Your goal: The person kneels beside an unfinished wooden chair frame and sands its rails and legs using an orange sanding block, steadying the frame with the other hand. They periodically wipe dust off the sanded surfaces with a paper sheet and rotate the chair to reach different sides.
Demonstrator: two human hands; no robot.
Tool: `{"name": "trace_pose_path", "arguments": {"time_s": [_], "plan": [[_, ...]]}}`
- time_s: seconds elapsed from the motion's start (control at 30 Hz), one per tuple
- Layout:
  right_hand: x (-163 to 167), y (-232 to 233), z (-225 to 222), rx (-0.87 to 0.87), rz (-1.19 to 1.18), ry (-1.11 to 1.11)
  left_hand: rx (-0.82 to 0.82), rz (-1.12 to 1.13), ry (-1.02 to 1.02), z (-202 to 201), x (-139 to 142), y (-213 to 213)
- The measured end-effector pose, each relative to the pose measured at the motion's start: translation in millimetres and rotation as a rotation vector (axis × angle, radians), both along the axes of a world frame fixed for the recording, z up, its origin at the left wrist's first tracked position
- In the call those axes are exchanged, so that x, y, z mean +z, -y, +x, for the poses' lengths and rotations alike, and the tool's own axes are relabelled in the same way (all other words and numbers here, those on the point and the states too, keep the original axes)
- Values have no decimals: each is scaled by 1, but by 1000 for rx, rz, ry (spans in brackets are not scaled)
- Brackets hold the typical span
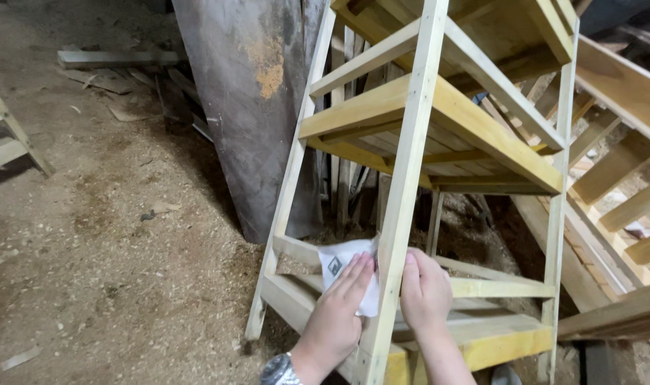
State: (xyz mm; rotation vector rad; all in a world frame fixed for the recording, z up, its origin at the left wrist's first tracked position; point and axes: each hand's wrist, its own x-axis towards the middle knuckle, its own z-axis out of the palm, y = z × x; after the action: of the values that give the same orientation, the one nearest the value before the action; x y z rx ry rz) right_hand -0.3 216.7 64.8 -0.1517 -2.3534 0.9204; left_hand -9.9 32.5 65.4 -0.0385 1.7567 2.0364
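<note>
A tall pale wooden shelf frame (pixel 410 135) with yellow-tinted slats stands on the sawdust floor. My left hand (pixel 339 314) lies flat with fingers together, pressing a white sheet of paper (pixel 343 260) against the near front upright post. My right hand (pixel 426 292) is on the other side of the same post, fingers curled around its edge and the sheet's hidden end. A wristwatch (pixel 278 371) shows on my left wrist.
A large rusty grey metal sheet (pixel 257 107) leans behind the frame. More wooden frames (pixel 624 178) are stacked at the right, another (pixel 4 135) at the left edge. Wood scraps (pixel 118 60) and sawdust cover the dirt floor (pixel 104 257).
</note>
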Motion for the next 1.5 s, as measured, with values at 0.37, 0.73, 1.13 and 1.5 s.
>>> {"name": "trace_pose_path", "arguments": {"time_s": [0.37,0.73,1.13,1.5], "plan": [[2,1,2,11,-50,47,-13,-496,-737,24,-13,-9],[-2,1,1,-24,-39,38,-175,-434,-246,34,-11,-4],[-5,2,0,3,-18,-28,102,-494,-561,30,-38,-4],[-11,-2,-1,-9,-9,-15,60,-429,-1097,31,0,-3]]}}
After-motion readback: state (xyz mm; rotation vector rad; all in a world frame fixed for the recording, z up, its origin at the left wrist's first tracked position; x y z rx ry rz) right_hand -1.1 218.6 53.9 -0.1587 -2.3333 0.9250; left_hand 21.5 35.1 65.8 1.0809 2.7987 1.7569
